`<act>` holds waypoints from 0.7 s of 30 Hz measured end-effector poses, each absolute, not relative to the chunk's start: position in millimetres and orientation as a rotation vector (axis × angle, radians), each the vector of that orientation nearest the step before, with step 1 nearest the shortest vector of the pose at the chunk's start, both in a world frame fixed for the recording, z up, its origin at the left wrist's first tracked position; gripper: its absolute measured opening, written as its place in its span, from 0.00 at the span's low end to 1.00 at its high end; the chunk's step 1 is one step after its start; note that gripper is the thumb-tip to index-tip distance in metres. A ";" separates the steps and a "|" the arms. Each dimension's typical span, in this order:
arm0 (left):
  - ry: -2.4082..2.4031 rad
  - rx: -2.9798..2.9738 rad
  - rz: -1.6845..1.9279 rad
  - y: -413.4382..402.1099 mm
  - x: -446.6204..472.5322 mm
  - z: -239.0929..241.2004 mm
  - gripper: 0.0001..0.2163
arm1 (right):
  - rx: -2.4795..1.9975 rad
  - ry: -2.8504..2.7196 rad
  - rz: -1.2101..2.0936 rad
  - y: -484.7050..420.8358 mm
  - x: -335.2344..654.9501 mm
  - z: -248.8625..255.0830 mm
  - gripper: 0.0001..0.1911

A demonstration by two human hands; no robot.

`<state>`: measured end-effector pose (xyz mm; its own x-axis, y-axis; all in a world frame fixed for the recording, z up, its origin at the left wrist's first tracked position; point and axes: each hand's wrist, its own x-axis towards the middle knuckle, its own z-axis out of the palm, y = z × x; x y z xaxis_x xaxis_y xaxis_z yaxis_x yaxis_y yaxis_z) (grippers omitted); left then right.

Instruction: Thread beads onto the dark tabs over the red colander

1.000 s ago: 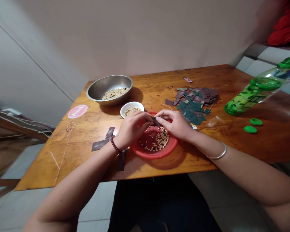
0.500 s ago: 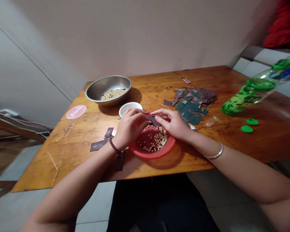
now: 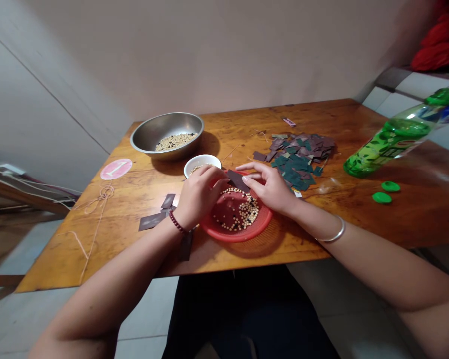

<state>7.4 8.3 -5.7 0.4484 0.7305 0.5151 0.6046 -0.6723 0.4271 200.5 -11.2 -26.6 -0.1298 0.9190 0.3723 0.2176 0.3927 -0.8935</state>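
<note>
A red mesh basket (image 3: 243, 236) with loose pale and black beans or beads (image 3: 249, 211) lies in front of me on the wooden table. My right hand (image 3: 271, 188) is over its right rim, thumb pressing a dark brown rectangular piece (image 3: 237, 180) against the fingers. My left hand (image 3: 204, 192) hangs over the basket's left side, its fingers curled toward the thumb close to that piece. Whatever those left fingertips hold, if anything, is hidden. Just behind the left hand stands a small white bowl (image 3: 201, 158) containing more pale grains.
A steel basin (image 3: 142, 142) of beans stands at the back left. Dark flat pieces (image 3: 151, 221) lie left of the basket. Brown and green pieces (image 3: 297, 164) form a pile behind my right hand. Farther right are a green bottle (image 3: 381, 144) and green lids (image 3: 390, 186).
The dark brown piece shows more now, tilted up in my right fingers. My left fingers have drawn slightly away from it. The view has shifted a little.
</note>
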 end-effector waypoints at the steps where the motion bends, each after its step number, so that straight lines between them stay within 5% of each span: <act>1: 1.179 2.506 1.035 8.2 7.4 -5.8 0.05 | -1.040 -1.602 0.835 -10.8 200.7 -27.1 0.13; 21: 1.062 2.520 0.960 5.9 6.9 -4.9 0.05 | -1.143 -1.824 0.818 -17.2 203.5 -21.7 0.26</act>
